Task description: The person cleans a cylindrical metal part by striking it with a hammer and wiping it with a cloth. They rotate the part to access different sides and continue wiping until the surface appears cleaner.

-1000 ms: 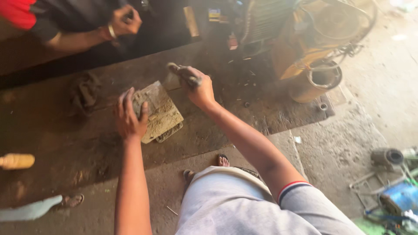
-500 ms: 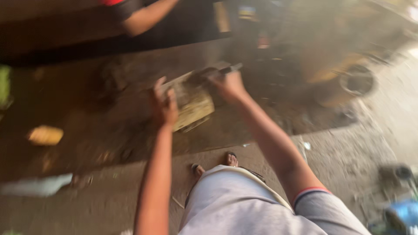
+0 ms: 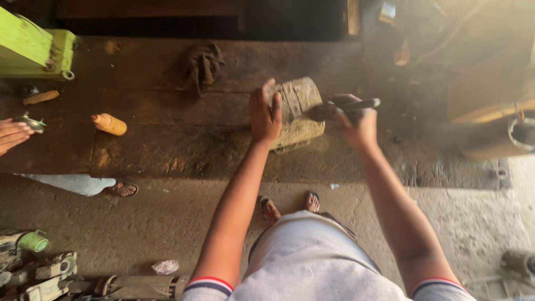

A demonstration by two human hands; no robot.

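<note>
Head camera swung left since earlier; left hand (image 3: 265,114) now steadies grimy metal block (image 3: 300,111) on tabletop (image 3: 167,139), right hand (image 3: 352,118) grip clamped on dark tool (image 3: 345,106) touching block

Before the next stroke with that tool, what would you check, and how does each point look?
1. Left hand steadies the grimy block: ok, palm against its left side.
2. Right hand grips the dark tool firmly: ok.
3. Tool tip meets the block: ok, it seems to touch the right side.
4. Left fingers clear of the tip: cannot tell, they are close.
5. Block sits flat on the bench: cannot tell.
6. Another person's hand well away: ok.
</note>
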